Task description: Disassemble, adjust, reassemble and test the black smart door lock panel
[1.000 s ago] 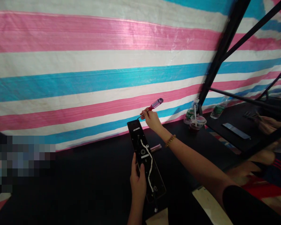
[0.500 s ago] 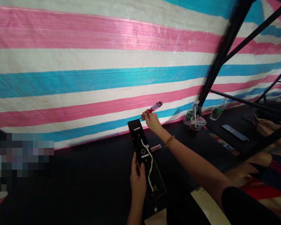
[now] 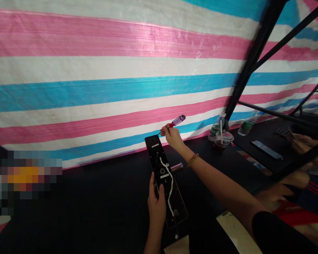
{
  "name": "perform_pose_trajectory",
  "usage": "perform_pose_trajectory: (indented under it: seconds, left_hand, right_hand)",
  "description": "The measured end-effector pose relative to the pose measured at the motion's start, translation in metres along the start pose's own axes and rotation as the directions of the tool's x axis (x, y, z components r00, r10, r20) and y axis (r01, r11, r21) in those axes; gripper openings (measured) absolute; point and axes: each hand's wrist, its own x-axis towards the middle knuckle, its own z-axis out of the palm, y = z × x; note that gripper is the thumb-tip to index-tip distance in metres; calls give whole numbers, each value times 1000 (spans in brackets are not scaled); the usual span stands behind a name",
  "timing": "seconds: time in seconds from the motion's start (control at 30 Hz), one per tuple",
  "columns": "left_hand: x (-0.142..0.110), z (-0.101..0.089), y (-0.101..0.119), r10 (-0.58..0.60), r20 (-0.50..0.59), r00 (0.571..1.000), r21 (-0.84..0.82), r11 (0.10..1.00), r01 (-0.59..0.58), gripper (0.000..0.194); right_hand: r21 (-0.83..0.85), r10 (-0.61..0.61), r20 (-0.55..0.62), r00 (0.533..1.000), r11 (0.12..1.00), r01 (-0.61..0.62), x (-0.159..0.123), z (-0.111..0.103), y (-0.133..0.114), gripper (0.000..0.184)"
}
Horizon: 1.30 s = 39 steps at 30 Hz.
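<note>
Centrally, the long black panel (image 3: 178, 197) lies lengthwise away from the wearer over the black desk (image 3: 95, 204); whether it rests fully on the surface cannot be told. Left hand (image 3: 157, 203): grips the panel's left side, thumb over the face, index finger along the edge; remaining fingers hidden. Right hand (image 3: 172, 137): fingers pinch the screwdriver (image 3: 178, 120) around its shaft, near the red collar, clear purple handle pointing up and right. Shaft slants down to the panel's far end, tip at the right corner; contact cannot be confirmed.

Panel face: white cable (image 3: 171, 183) runs down it in a loose curve, two pale labels, one round fitting. A small white connector (image 3: 176, 236) sits just beyond the near end. A pink item (image 3: 177, 167) lies beside the panel's right edge. Beaded bracelet (image 3: 193, 160) on the right wrist.

Right of the far end: a clear cup (image 3: 224, 139) with a straw, dark liquid inside, next to a bottle (image 3: 214, 130); a second bottle (image 3: 246, 127) stands farther right. Beyond, a flat rectangular object (image 3: 266, 149) lies near another person's hands (image 3: 303, 141). Backdrop: striped sheet (image 3: 108, 91), black metal frame (image 3: 245, 76).
</note>
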Motion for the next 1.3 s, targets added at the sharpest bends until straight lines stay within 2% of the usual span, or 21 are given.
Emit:
perform_pose_trajectory:
  seconds: [0.47,0.97,1.17,1.3]
  left_hand:
    - [2,0,-9,-7,17,1000,-4,1000,7,69]
    - [0,-1,-5,-2,24,1000,-4,1000,2,66]
    - [1,0,-9,-19,20,1000,2,1000,19,68]
    - [1,0,-10,-18,18,1000,-3,1000,18,67]
  right_hand:
    - [-6,13,15,1000,1000,-13,-1,-2,1,33]
    - [-18,-57,47,997,998,57,-3,3,8,25]
    - [-18,-84,79,993,996,85,3,0,3,20]
    - [97,-12,113,994,995,1,13,1,-1,16]
